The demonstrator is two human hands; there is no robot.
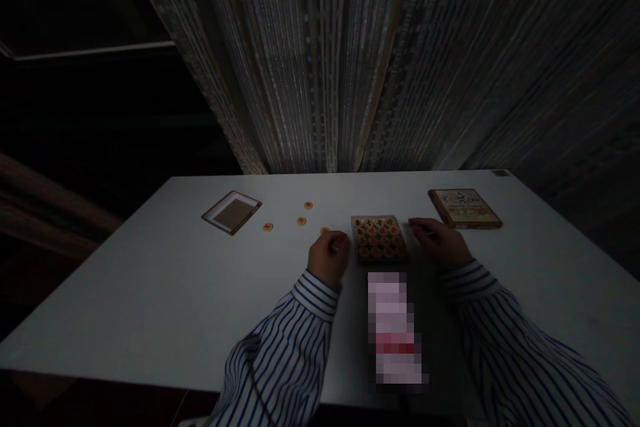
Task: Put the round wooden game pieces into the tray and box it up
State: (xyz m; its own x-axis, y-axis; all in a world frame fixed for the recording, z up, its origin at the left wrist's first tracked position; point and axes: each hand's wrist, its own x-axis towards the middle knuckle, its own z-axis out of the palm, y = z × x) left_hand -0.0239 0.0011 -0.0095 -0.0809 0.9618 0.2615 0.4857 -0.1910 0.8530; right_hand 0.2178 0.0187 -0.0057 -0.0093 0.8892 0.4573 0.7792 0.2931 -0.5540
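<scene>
My left hand [329, 257] is closed, fingers curled in, just left of a tray of Chinese chess pieces. What it holds, if anything, is hidden. A round chess piece [325, 230] shows partly behind its knuckles. The tray [358, 260] is packed with rows of round wooden pieces [377, 237] marked with characters. On the tray's other side rests my right hand [443, 241], its fingers reaching left towards the tray's edge, with nothing visible in them. Loose pieces lie further left: one piece [268, 227], another [301, 221] and a third [309, 205].
An open, shallow wooden-edged box part [232, 212] lies at the left on the white table [165, 280]. A flat box with a printed picture [465, 207] sits at the back right. Close to me, a phone-like object with a pixelated screen [395, 327] lies below the tray. Striped curtains [320, 67] hang behind.
</scene>
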